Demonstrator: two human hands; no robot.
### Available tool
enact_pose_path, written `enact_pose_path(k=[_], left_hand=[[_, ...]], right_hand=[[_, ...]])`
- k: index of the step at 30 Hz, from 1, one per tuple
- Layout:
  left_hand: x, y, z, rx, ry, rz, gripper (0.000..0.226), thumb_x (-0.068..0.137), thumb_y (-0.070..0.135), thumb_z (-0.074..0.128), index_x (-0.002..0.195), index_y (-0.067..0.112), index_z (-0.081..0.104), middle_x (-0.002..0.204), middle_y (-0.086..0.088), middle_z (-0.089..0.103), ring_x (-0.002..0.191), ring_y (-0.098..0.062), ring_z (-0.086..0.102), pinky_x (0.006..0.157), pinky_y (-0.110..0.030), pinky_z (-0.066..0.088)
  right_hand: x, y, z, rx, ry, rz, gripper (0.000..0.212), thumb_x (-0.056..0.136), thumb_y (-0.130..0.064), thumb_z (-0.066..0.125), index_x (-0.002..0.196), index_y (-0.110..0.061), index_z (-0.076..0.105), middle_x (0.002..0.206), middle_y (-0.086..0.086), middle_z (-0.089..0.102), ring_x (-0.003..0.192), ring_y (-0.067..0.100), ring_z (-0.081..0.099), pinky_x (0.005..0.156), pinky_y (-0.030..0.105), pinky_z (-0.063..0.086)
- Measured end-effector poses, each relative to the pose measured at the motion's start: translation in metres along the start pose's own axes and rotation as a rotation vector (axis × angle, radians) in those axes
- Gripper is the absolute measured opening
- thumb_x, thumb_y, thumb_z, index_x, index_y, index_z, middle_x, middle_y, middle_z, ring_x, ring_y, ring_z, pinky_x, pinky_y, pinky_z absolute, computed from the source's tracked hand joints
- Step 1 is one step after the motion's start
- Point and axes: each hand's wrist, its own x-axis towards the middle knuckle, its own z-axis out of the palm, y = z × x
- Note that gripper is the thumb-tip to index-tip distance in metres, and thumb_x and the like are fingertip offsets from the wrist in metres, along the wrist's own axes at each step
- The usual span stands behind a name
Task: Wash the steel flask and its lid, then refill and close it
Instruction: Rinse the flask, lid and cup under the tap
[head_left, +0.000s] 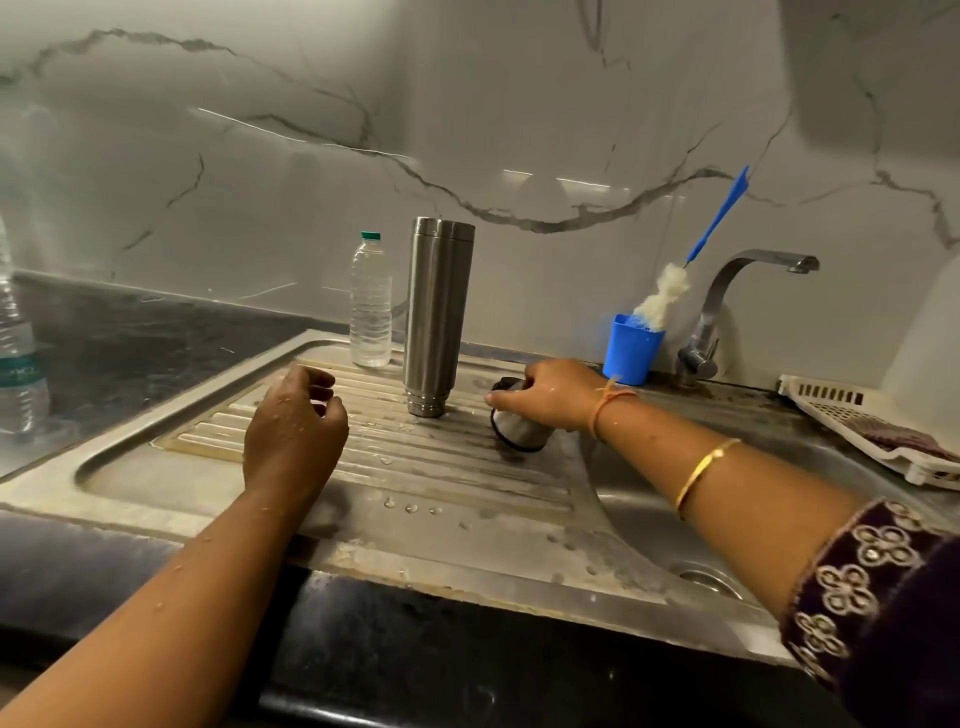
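The steel flask (438, 312) stands upside down, mouth down, on the ribbed steel drainboard (415, 467). Just to its right lies the steel lid (519, 431) with a black rim, tilted on the drainboard's edge by the basin. My right hand (550, 397) grips the lid from above, fingers curled over its top. My left hand (293, 421), wet with drops, hovers over the drainboard left of the flask, fingers loosely curled and holding nothing. A small clear water bottle (370, 306) with a green cap stands behind the flask.
A blue cup (631, 351) holding a blue-handled bottle brush (670, 291) stands by the tap (727, 296). The sink basin (675, 519) is at the right, a white rack (857, 421) beyond it. Another water bottle (15, 364) stands at the far left on the dark counter.
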Motion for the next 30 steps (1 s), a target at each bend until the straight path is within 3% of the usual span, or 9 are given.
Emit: enact_pose_path(k=[7, 14, 19, 23, 26, 30], left_hand=[[0.000, 0.000, 0.003, 0.003, -0.005, -0.009, 0.020, 0.091, 0.013, 0.057, 0.111, 0.011, 0.060, 0.108, -0.008, 0.065, 0.096, -0.026, 0.060, 0.082, -0.040, 0.051], [0.001, 0.001, 0.004, 0.011, -0.004, -0.015, 0.021, 0.091, 0.014, 0.057, 0.111, 0.012, 0.061, 0.109, -0.006, 0.064, 0.095, -0.024, 0.060, 0.080, -0.037, 0.051], [0.001, -0.001, 0.004, 0.023, -0.036, -0.031, 0.021, 0.088, 0.012, 0.060, 0.109, 0.012, 0.062, 0.108, -0.008, 0.062, 0.094, -0.024, 0.060, 0.081, -0.037, 0.050], [0.002, -0.003, 0.005, 0.030, -0.060, -0.028, 0.021, 0.086, 0.009, 0.064, 0.107, 0.011, 0.064, 0.109, -0.009, 0.060, 0.096, -0.024, 0.060, 0.081, -0.035, 0.048], [0.002, -0.006, 0.005, 0.020, -0.085, -0.010, 0.020, 0.085, 0.006, 0.065, 0.103, 0.012, 0.065, 0.106, -0.009, 0.060, 0.095, -0.023, 0.060, 0.082, -0.035, 0.049], [0.002, -0.008, 0.006, 0.016, -0.124, -0.007, 0.016, 0.084, 0.005, 0.067, 0.097, 0.014, 0.067, 0.101, -0.008, 0.065, 0.092, -0.022, 0.062, 0.078, -0.029, 0.047]], right_hand=[[0.017, -0.020, 0.021, -0.160, -0.075, -0.023, 0.061, 0.087, -0.062, 0.047, 0.121, -0.014, 0.058, 0.116, 0.008, 0.061, 0.094, 0.023, 0.052, 0.077, 0.032, 0.045], [0.019, -0.022, 0.032, -0.161, -0.063, 0.017, 0.061, 0.087, -0.064, 0.044, 0.119, -0.014, 0.060, 0.116, 0.009, 0.061, 0.091, 0.022, 0.051, 0.073, 0.030, 0.042], [0.014, -0.020, 0.037, -0.067, -0.022, 0.067, 0.085, 0.081, -0.079, 0.035, 0.130, -0.012, 0.051, 0.126, 0.009, 0.057, 0.105, 0.026, 0.054, 0.078, 0.033, 0.043], [0.007, -0.017, 0.034, -0.012, 0.023, 0.086, 0.085, 0.080, -0.081, 0.030, 0.124, -0.011, 0.050, 0.104, 0.007, 0.058, 0.088, 0.023, 0.052, 0.072, 0.033, 0.044], [0.001, -0.007, 0.029, 0.014, 0.093, 0.102, 0.083, 0.082, -0.079, 0.024, 0.126, -0.011, 0.046, 0.106, 0.008, 0.060, 0.093, 0.025, 0.057, 0.075, 0.036, 0.047], [-0.013, 0.023, 0.022, 0.063, 0.314, 0.087, 0.062, 0.095, -0.061, 0.022, 0.110, -0.011, 0.054, 0.093, 0.006, 0.060, 0.083, 0.022, 0.056, 0.070, 0.033, 0.044]])
